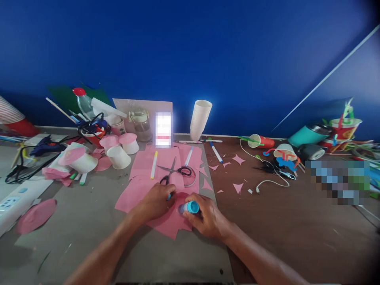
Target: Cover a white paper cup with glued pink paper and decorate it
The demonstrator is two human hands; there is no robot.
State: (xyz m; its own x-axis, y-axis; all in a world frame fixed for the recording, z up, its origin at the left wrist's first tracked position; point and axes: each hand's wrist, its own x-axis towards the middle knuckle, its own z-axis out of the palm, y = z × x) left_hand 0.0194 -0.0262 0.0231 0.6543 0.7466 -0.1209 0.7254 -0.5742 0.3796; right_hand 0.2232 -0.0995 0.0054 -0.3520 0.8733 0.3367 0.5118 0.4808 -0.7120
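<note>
Right hand [206,215]: fingers grip glue stick [190,207]. Left hand [156,201]: fingers hold cap [169,196]. Caution: excess pressure may wrinkle paper [170,222].

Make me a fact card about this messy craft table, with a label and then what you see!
Left hand: holding a small blue piece, mostly hidden
Right hand: gripping a blue-ended tube
Under the hands: pink paper
Scissors: blades spread, lying on the paper
Yellow marker: left of the scissors
Cup stack: white, leaning, near the blue wall
</note>
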